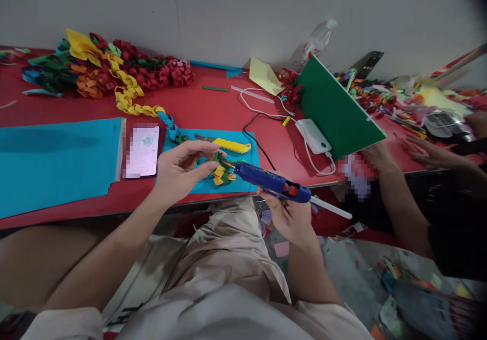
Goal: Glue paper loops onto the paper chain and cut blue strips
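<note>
My right hand (291, 215) is wrapped round a blue glue gun (266, 180), with a white glue stick (331, 207) poking out of its back end. The gun's nozzle meets a small green paper piece (218, 156) pinched between the thumb and fingers of my left hand (182, 170). Just below lie yellow paper pieces (218, 175). A yellow utility knife (232, 145) rests behind my left hand on a blue sheet (247, 165). From there a paper chain (131, 96), green, blue and yellow, runs back to the left.
A phone (141, 152) and a large blue sheet (57, 162) lie to the left. On the right stand a white power bank (314, 136) with cables and an upright green board (338, 106). Beyond it are another person's hands (422, 152). Colourful chains (152, 71) heap at the back.
</note>
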Available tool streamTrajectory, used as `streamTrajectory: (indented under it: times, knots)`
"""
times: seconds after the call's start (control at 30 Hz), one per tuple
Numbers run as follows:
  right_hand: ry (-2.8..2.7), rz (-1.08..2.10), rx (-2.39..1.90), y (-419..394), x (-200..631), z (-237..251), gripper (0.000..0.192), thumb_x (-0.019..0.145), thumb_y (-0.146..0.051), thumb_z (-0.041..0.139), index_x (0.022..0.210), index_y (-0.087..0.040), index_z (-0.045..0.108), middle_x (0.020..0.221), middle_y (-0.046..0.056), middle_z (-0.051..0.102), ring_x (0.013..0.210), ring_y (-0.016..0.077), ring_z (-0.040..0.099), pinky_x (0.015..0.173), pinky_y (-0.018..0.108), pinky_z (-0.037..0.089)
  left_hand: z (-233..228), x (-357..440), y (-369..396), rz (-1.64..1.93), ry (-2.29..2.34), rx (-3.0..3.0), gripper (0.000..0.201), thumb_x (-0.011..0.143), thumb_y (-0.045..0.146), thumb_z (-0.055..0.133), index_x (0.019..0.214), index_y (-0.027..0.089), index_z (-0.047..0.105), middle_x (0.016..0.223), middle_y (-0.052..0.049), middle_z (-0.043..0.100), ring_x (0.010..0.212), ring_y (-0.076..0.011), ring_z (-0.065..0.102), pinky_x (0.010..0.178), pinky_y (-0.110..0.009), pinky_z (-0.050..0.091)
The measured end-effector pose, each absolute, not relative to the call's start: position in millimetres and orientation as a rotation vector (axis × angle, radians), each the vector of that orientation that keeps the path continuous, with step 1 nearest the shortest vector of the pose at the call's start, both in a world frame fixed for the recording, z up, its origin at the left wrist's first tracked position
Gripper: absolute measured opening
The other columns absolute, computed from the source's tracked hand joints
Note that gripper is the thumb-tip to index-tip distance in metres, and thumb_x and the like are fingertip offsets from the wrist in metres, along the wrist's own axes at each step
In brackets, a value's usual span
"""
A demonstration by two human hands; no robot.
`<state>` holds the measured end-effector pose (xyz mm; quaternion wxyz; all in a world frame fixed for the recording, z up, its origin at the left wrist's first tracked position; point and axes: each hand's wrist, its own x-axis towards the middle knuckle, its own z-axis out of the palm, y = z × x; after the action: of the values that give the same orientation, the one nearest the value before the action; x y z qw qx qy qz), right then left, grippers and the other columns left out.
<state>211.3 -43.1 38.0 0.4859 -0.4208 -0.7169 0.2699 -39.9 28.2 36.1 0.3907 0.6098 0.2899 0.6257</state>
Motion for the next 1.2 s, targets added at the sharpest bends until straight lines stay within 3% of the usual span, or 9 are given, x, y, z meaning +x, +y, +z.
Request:
streamTrajectory:
  times: [0.23, 0.4, 0.53, 0.7, 0.87, 1.2]
  knots:
    - [-1.763, 0.581, -1.03, -42.1, 213.1, 35.4, 0.022, 0.098, -0.026, 0.067, 0.12, -0.027, 0.07, 0.106, 0.007, 0.078, 0.092, 0.0218, 0.077, 0.084, 0.032, 0.064, 37.0, -40.2, 27.1, 1.594, 0.717, 1.548, 0.031, 0.079, 0.016, 0.085, 0.109, 0.027, 0.081, 0.098, -0.002, 0.08, 0.088, -0.0149, 0.076, 0.081, -0.025, 0.063]
    - [-1.754, 0.581, -1.069, -43.1, 214.5, 34.5, 0.012, 0.099, -0.029, 0.066, 0.108, -0.026, 0.072, 0.101, 0.007, 0.078, 0.086, 0.0215, 0.077, 0.078, 0.031, 0.065, 37.3, -39.8, 26.2, 1.594, 0.722, 1.557, 0.03, 0.079, 0.018, 0.086, 0.108, 0.026, 0.081, 0.097, -0.003, 0.08, 0.087, -0.0156, 0.076, 0.08, -0.026, 0.063]
    - [-1.766, 0.615, -1.076, -45.1, 215.6, 35.4, 0.022, 0.1, -0.033, 0.064, 0.12, -0.026, 0.07, 0.103, 0.009, 0.077, 0.079, 0.02, 0.075, 0.07, 0.029, 0.065, 37.2, -39.7, 25.9, 1.59, 0.715, 1.559, 0.031, 0.08, 0.016, 0.086, 0.109, 0.027, 0.081, 0.098, -0.002, 0.08, 0.088, -0.0147, 0.076, 0.081, -0.024, 0.062]
    - [-1.721, 0.663, -1.053, -44.9, 212.4, 41.2, 0.017, 0.1, -0.033, 0.065, 0.112, -0.024, 0.073, 0.099, 0.007, 0.077, 0.079, 0.0182, 0.075, 0.071, 0.027, 0.064, 38.2, -39.6, 25.7, 1.574, 0.715, 1.55, 0.032, 0.08, 0.016, 0.085, 0.109, 0.027, 0.081, 0.097, -0.002, 0.08, 0.088, -0.0148, 0.076, 0.08, -0.024, 0.062]
    - [-1.679, 0.742, -1.068, -44.3, 210.5, 43.8, 0.024, 0.1, -0.033, 0.066, 0.121, -0.024, 0.071, 0.095, 0.007, 0.076, 0.078, 0.019, 0.075, 0.069, 0.028, 0.065, 38.2, -39.5, 25.6, 1.576, 0.731, 1.543, 0.031, 0.079, 0.018, 0.086, 0.108, 0.027, 0.081, 0.096, -0.002, 0.079, 0.088, -0.0156, 0.076, 0.08, -0.025, 0.062]
    - [-1.652, 0.774, -1.101, -45.1, 212.9, 32.7, 0.032, 0.099, -0.037, 0.068, 0.128, -0.023, 0.07, 0.105, 0.011, 0.078, 0.087, 0.0228, 0.076, 0.077, 0.036, 0.065, 38.1, -38.9, 24.9, 1.559, 0.767, 1.532, 0.027, 0.079, 0.023, 0.087, 0.106, 0.024, 0.081, 0.095, -0.004, 0.079, 0.086, -0.0165, 0.076, 0.079, -0.026, 0.063]
